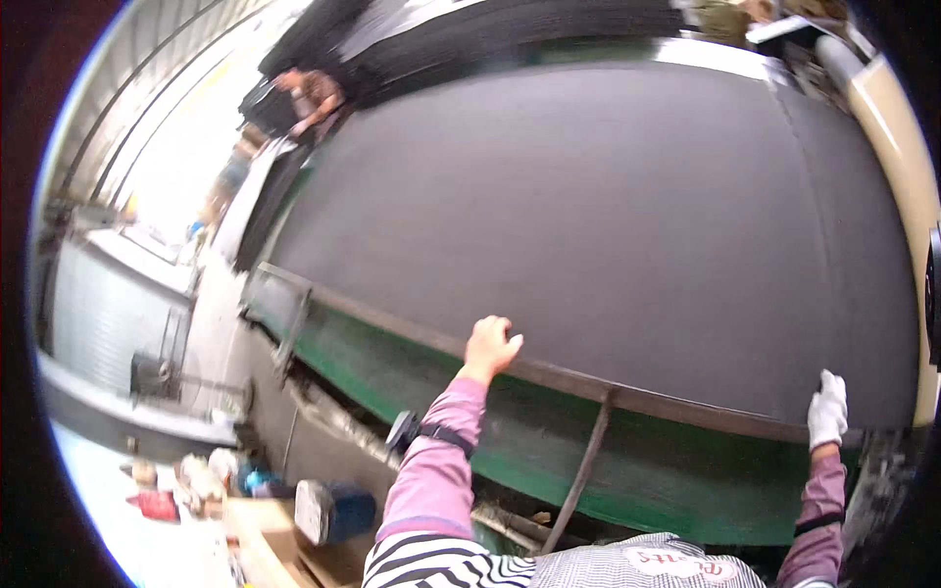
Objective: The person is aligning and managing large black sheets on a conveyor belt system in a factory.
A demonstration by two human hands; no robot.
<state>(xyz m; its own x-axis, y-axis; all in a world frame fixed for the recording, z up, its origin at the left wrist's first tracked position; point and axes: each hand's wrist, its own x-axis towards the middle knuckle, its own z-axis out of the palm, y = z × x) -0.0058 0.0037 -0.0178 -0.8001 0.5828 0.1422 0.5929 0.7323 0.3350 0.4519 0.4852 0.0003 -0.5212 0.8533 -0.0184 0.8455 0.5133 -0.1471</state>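
Note:
A wide dark grey sheet (588,216) stretches across a large machine bed in front of me. My bare left hand (492,347) is over the near edge of the sheet, by the metal rail (559,376). Its fingers are slightly bent, the thumb stands apart, and I see nothing in it. Farther right, my right hand (828,412) wears a white glove. It lies at the sheet's near right part with fingers stretched forward, holding nothing that shows. Whether either hand presses on the sheet is hard to tell.
Under the rail runs a green belt (461,421) with a slanted metal strut (583,470). A cream roller (897,147) borders the right side. Another person (312,98) bends at the far left corner. A blue container (338,512) and a cardboard box (260,539) stand lower left.

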